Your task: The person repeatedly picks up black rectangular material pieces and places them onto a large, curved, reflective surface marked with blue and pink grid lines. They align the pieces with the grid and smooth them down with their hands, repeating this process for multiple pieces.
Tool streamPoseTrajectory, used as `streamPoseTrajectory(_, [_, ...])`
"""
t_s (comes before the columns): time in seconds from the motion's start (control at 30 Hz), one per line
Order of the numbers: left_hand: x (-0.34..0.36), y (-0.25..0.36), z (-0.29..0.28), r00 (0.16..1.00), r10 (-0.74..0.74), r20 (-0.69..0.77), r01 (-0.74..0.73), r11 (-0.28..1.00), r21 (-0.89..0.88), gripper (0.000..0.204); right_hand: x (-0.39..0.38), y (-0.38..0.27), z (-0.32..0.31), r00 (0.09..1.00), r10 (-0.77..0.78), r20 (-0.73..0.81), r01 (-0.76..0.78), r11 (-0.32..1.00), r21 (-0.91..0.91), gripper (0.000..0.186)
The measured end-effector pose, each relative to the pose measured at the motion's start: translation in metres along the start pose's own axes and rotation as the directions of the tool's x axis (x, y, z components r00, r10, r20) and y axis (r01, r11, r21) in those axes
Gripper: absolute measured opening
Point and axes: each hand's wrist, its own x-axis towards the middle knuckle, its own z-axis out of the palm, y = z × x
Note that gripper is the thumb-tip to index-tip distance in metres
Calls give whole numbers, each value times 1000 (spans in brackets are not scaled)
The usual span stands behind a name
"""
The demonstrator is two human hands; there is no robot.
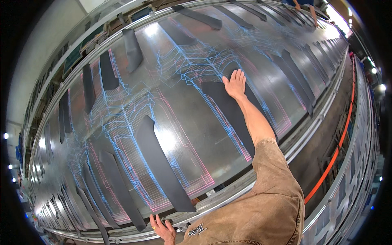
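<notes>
My right hand (235, 84) lies with its fingers out, palm down, on the far end of a dark grey, flat cut piece (227, 107) of sheet material. This piece stretches toward the near edge of a long, shiny metal table (192, 134), partly hidden under my forearm. At the near rail, my left hand (163, 229) has its fingers apart and holds nothing; whether it touches the rail cannot be told. Between my hands, another long dark grey strip (161, 163) lies across the near half of the table, its near end reaching the edge.
Blue and pink printed outlines (126, 118) cover the tabletop. Several more dark strips (108, 73) lie along both sides. A metal rail (314, 132) borders the near edge; beyond it runs an orange hose-like line (335, 157). Another person's hands (314, 18) are at the far right end.
</notes>
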Motion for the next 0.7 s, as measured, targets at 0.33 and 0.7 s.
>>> streamPoseTrajectory(0.33, [19, -2, 1, 992, 122, -37, -122, 993, 10, 55, 74, 49, -12, 989, -97, 114, 94, 995, 25, 77])
streamPoseTrajectory(0.7, [38, -90, -75, 898, -369, -238, 345, 929, -135, 57, -270, -159, -89, 826, -540, 162, 115, 443, 889, 20])
